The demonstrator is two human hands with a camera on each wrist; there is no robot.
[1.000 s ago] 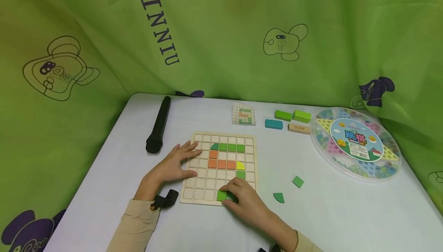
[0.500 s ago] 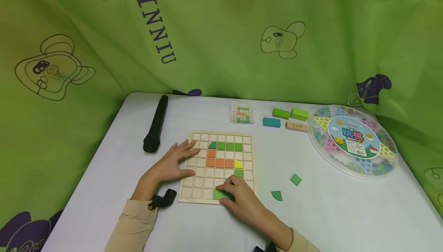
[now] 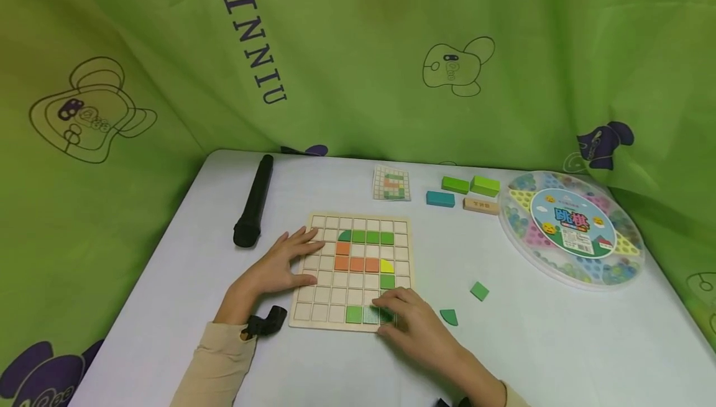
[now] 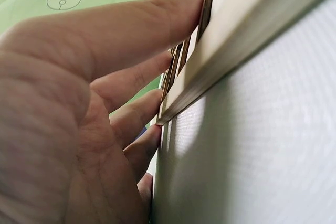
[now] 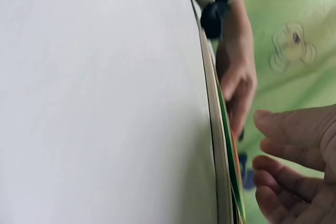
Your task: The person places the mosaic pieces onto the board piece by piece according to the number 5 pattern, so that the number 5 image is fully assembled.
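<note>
A wooden grid board [image 3: 321, 296] lies on the white table. My left hand [image 3: 277, 265] rests on its left edge with fingers spread; in the left wrist view the thumb [image 4: 157, 19] touches the board's top. My right hand [image 3: 418, 325] hovers over the lower right corner, fingers loosely bent; the right wrist view shows nothing between them. Beneath it is a bottom row of green tiles [image 3: 353, 314], its right end partly hidden. Higher up sit a row of green tiles [image 3: 373, 237], several orange tiles [image 3: 357, 264], a yellow rounded tile [image 3: 386, 266] and another green square [image 3: 387, 281].
Right of the board lie a loose green square tile [image 3: 479, 291] and a green quarter-round tile [image 3: 449, 317]. Behind are a pattern card [image 3: 391, 183], several blocks [image 3: 455, 184] and a round game box [image 3: 520, 242]. A black microphone [image 3: 254, 202] lies at left.
My right hand has moved right along the bottom row, uncovering green tiles there. The left hand stays on the board's left edge. The whole view shifted slightly.
</note>
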